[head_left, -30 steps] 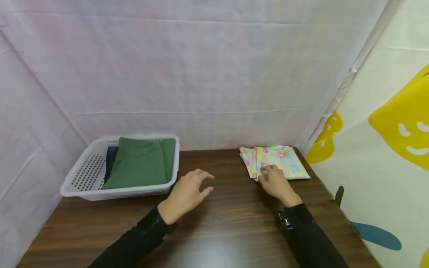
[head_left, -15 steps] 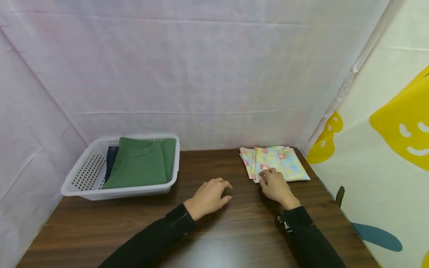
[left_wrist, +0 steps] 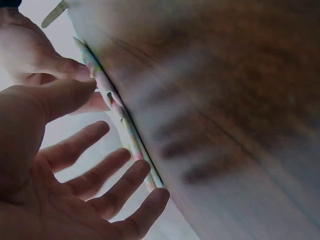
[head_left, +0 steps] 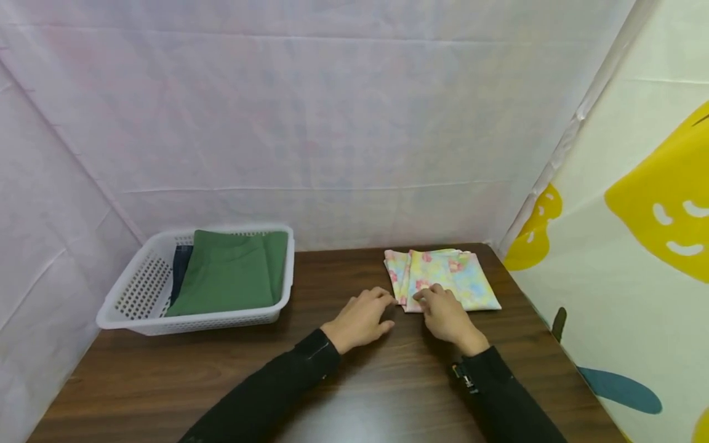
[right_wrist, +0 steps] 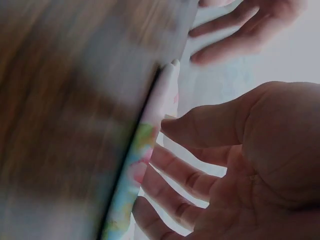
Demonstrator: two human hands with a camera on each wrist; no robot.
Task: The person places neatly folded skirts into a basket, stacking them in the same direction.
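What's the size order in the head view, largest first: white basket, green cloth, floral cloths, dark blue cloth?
1. White basket
2. Green cloth
3. Floral cloths, partly behind the right hand
4. Dark blue cloth, only its visible strip ranked

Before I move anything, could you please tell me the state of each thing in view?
White basket: upright on the table, partly filled.
Green cloth: folded, inside the basket.
Dark blue cloth: inside too, mostly hidden.
Floral fabric: folded flat, in overlapping layers.
Left hand: fingers spread, by the fabric's near left corner.
Right hand: fingers bent, at its near edge.
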